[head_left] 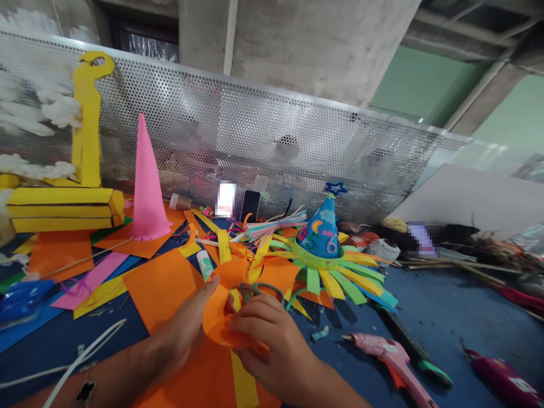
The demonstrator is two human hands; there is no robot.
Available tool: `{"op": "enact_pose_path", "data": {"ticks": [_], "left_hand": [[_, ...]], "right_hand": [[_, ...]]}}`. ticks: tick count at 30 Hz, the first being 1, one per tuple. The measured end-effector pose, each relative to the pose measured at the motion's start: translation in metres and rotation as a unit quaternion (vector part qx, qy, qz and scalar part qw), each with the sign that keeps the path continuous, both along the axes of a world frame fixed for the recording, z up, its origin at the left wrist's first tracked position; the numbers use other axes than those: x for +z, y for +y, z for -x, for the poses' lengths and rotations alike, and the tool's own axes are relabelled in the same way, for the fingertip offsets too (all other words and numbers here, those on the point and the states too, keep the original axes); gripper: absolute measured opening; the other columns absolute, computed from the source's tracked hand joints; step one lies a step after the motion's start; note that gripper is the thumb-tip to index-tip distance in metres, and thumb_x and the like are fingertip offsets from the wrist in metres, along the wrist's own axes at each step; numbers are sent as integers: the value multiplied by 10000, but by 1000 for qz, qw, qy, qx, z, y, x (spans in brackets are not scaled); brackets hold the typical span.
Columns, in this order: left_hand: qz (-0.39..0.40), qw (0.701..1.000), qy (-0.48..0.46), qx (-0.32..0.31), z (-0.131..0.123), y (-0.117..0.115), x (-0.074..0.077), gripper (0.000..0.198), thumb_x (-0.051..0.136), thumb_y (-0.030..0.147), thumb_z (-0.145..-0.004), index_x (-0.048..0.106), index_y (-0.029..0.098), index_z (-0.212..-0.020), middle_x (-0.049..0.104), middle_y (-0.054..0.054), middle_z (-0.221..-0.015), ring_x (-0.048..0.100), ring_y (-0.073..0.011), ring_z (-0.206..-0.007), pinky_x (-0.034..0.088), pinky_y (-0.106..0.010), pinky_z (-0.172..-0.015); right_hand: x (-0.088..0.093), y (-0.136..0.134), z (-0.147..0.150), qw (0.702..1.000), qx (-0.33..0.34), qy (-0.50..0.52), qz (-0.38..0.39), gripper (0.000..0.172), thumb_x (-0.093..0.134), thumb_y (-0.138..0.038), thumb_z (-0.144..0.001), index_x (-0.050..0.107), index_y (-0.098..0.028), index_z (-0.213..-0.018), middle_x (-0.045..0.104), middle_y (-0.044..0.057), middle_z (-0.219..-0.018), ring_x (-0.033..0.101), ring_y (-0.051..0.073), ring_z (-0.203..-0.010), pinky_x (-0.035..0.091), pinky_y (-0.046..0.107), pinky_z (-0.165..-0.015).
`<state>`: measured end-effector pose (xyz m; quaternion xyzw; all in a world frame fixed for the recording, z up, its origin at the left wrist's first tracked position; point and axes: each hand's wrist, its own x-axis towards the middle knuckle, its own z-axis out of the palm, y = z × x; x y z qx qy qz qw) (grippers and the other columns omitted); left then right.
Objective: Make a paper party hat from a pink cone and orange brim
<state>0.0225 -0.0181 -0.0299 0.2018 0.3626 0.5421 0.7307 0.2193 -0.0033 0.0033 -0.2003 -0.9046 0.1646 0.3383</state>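
Observation:
My left hand (pixel 187 323) and my right hand (pixel 272 340) are closed together on a curled piece of orange paper (pixel 219 317) at the near middle of the table. The left thumb presses on its upper edge while the right fingers pinch its right side. Green-handled scissors (pixel 259 290) lie just behind my right hand. A glue stick (pixel 205 264) lies on an orange sheet (pixel 164 286) behind my left thumb. A yellow paper strip (pixel 243 385) runs under my hands.
A pink paper cone (pixel 147 181) and a yellow cardboard shape (pixel 87 147) stand at the back left. A blue party hat (pixel 321 232) with green and yellow strips is behind the hands. A pink glue gun (pixel 393 360) lies right. A perforated metal screen (pixel 263 130) closes the back.

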Motion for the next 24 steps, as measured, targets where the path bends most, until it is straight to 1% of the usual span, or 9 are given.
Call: {"op": "enact_pose_path", "data": {"ticks": [3,6,8,12,15,17,19,21,24], "left_hand": [[9,999,-37,-9,0,0,3,466,665,544,-924,767,105,-806,730,-88,-730,682,-228,-683,578,-343,-709],[-17,998,-62,0,1,2,11,372,654,444,-936,783,96,-914,770,-118,-838,717,-253,-798,597,-360,-797],[-34,997,-71,5,3,3,14,330,682,420,-938,783,107,-975,788,-121,-902,727,-257,-872,596,-366,-864],[-66,995,-71,-4,4,4,13,363,752,481,-914,770,135,-1024,798,-114,-1023,723,-260,-1018,566,-380,-977],[-95,993,-66,-32,4,4,10,473,770,581,-880,766,148,-1070,790,-123,-1119,704,-282,-1113,537,-402,-1027],[-115,991,-59,-35,4,3,8,517,780,623,-857,764,159,-1083,782,-126,-1149,694,-296,-1142,524,-419,-1039],[-136,990,-42,-24,3,3,6,522,815,619,-826,756,171,-1089,773,-124,-1164,693,-304,-1136,530,-425,-1014],[-148,989,-17,-9,3,3,5,551,859,588,-794,735,196,-1161,760,-119,-1198,701,-300,-1101,549,-417,-957],[-147,988,41,11,3,2,3,680,893,567,-760,665,250,-1317,732,-115,-1258,702,-296,-1077,565,-389,-884]], "right_hand": [[-2,2,1,1000,-11,10,-16,307,669,-62,-870,727,-272,-1086,796,28,-1057,715,210,-970,556,374,-886],[-1,5,-3,998,-35,33,-29,300,657,-57,-855,744,-254,-1063,789,39,-1024,714,210,-948,562,379,-880],[1,6,-5,997,-50,55,-35,305,640,-52,-864,759,-255,-1058,785,42,-1012,712,207,-942,567,364,-856],[0,8,-7,992,-91,86,5,293,645,-28,-843,775,-261,-962,765,40,-968,702,208,-934,559,336,-807],[-4,8,-8,985,-126,104,61,280,626,9,-757,721,-242,-835,728,36,-931,692,206,-898,547,328,-788],[-5,8,-9,982,-134,106,83,265,616,12,-723,670,-236,-803,705,33,-922,682,204,-882,539,322,-774],[-4,8,-9,986,-122,83,84,226,674,-31,-746,648,-236,-838,698,39,-949,678,214,-905,536,330,-784],[-1,6,-7,992,-107,43,58,205,785,-157,-786,654,-238,-921,705,64,-1035,677,245,-975,538,366,-828],[5,1,-3,994,-103,-17,-20,370,897,-341,-747,663,-244,-1016,702,104,-1200,654,315,-1109,520,448,-921]]}}
